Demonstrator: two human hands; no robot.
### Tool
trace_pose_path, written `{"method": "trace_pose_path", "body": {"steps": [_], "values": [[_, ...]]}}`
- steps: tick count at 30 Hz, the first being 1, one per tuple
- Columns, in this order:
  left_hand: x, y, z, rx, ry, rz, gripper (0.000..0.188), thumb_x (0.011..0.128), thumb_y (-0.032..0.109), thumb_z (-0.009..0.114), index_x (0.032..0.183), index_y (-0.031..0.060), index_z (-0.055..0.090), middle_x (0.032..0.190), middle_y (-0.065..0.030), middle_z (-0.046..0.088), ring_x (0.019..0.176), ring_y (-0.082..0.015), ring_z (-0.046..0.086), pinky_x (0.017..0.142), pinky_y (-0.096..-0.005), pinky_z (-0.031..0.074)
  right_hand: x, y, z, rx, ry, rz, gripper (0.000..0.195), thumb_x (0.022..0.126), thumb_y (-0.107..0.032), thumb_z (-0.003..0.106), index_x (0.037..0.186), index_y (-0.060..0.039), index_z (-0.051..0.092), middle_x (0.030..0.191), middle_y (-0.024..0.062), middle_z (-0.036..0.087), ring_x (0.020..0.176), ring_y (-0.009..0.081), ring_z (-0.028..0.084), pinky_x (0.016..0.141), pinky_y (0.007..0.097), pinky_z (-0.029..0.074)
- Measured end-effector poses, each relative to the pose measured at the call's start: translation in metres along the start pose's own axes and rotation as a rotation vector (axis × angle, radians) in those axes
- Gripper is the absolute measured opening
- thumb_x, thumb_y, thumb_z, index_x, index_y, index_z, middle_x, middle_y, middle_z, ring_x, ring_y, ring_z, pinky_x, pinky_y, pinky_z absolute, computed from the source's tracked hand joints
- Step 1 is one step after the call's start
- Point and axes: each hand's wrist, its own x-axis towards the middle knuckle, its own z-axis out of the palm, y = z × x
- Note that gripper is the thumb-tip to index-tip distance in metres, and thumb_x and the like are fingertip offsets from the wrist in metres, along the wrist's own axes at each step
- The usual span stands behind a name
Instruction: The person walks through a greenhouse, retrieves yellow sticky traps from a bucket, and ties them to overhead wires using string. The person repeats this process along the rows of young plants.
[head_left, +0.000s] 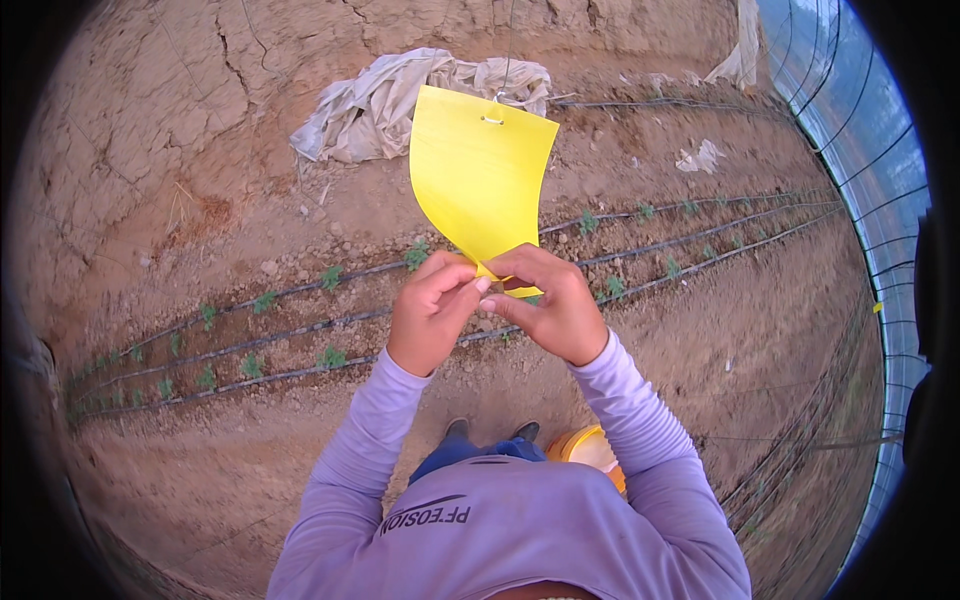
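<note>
A yellow plastic sheet, which looks like a sticky insect-trap card (484, 165), hangs in front of me by its top edge. A white tie (492, 120) passes through that edge and joins a thin hanging wire (509, 52). Its lower part is bent and gathered towards my fingertips. My left hand (430, 311) pinches the lower edge between thumb and forefinger. Close beside it, my right hand (555, 307) grips the same edge, thumb below and fingers above. What lies between the fingertips is partly hidden.
Black drip lines (337, 324) run across the soil bed beside small green seedlings (330, 356). Crumpled pale plastic sheeting (360, 112) lies by the cracked earth wall (187, 75). A yellow bucket (592, 448) stands by my feet. Greenhouse film (870, 112) curves along the right.
</note>
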Motion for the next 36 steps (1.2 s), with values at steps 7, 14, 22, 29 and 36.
{"method": "trace_pose_path", "body": {"steps": [7, 14, 22, 29, 36], "values": [[-0.001, -0.002, -0.003, 0.186, -0.045, 0.098, 0.007, 0.078, 0.0, 0.062, 0.084, -0.0041, 0.062, 0.081, -0.008, 0.056, 0.075, -0.0169, 0.055, 0.066, -0.0266, 0.043, 0.006, 0.011, -0.008, -0.107, -0.198, -0.116, 0.029, 0.071, -0.007, 0.072, 0.097, -0.0015, 0.063, 0.087, 0.0144, 0.061, 0.078, 0.0302, 0.061, 0.066, 0.0364, 0.048], [-0.004, 0.012, 0.004, 0.244, -0.082, 0.119, 0.006, 0.074, -0.002, 0.061, 0.08, -0.005, 0.06, 0.082, -0.008, 0.055, 0.076, -0.0179, 0.055, 0.067, -0.0269, 0.043, -0.006, 0.027, 0.0, 0.363, 0.026, 0.005, 0.01, 0.08, -0.005, 0.064, 0.088, 0.0008, 0.064, 0.085, 0.0099, 0.063, 0.078, 0.0215, 0.062, 0.069, 0.0302, 0.048], [-0.013, -0.003, 0.001, 0.156, -0.045, 0.06, 0.006, 0.075, 0.0, 0.06, 0.08, -0.0048, 0.06, 0.081, -0.0078, 0.055, 0.074, -0.0169, 0.055, 0.066, -0.0267, 0.043, -0.014, 0.02, 0.017, 0.116, 0.155, 0.042, 0.013, 0.082, -0.003, 0.06, 0.095, 0.0009, 0.062, 0.092, 0.0095, 0.063, 0.084, 0.0195, 0.06, 0.072, 0.0295, 0.048], [-0.004, 0.005, 0.011, 0.029, 0.019, -0.048, 0.008, 0.082, 0.005, 0.06, 0.085, -0.0023, 0.059, 0.075, -0.0088, 0.058, 0.07, -0.0175, 0.056, 0.06, -0.0285, 0.042, -0.022, 0.002, 0.004, 0.385, 0.06, 0.21, 0.032, 0.079, 0.0, 0.064, 0.11, 0.0013, 0.058, 0.106, 0.0111, 0.061, 0.094, 0.0192, 0.061, 0.082, 0.0311, 0.05], [0.0, 0.001, 0.007, 0.308, -0.004, 0.166, 0.008, 0.079, 0.006, 0.062, 0.086, 0.002, 0.062, 0.075, -0.0099, 0.061, 0.073, -0.0252, 0.058, 0.068, -0.0335, 0.042, -0.017, 0.006, 0.004, 0.358, 0.059, 0.187, 0.028, 0.079, 0.0, 0.065, 0.107, 0.0018, 0.059, 0.102, 0.0094, 0.062, 0.092, 0.0149, 0.06, 0.079, 0.0301, 0.051]]}}
